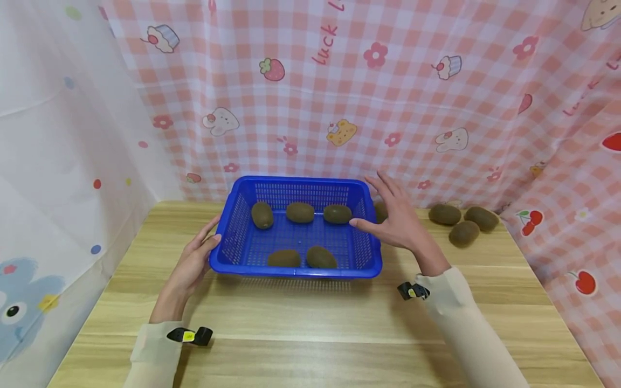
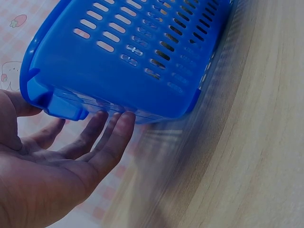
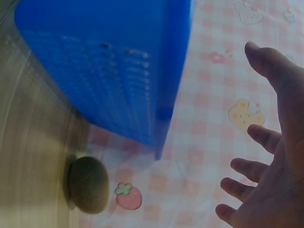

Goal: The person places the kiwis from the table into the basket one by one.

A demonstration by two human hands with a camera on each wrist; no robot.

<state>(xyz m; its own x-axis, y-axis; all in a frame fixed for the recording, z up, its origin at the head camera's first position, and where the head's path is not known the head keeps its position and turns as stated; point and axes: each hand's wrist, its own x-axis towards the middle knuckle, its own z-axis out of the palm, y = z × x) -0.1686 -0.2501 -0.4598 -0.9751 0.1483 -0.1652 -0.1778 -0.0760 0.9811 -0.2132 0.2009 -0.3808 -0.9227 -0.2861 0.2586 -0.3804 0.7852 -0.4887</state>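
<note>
A blue plastic basket [image 1: 296, 272] with slotted walls sits on the wooden table, and several brown kiwis [image 1: 300, 212] lie inside it. My left hand [image 1: 191, 264] holds the basket's left side, thumb at the rim and fingertips against the outer wall [image 2: 156, 102]. Spread wide, my right hand [image 1: 395, 215] hovers by the right rim with nothing in it; the right wrist view shows its fingers apart from the basket. One kiwi [image 3: 89, 185] lies on the table just outside the basket's right wall, partly hidden by my right hand in the head view.
Three more kiwis [image 1: 464, 233] lie close together at the table's back right. A pink checked curtain [image 1: 310, 108] hangs along the back edge and right side. At the left hangs a white curtain [image 1: 73, 151] with coloured dots. Bare wood [image 1: 301, 334] stretches in front of the basket.
</note>
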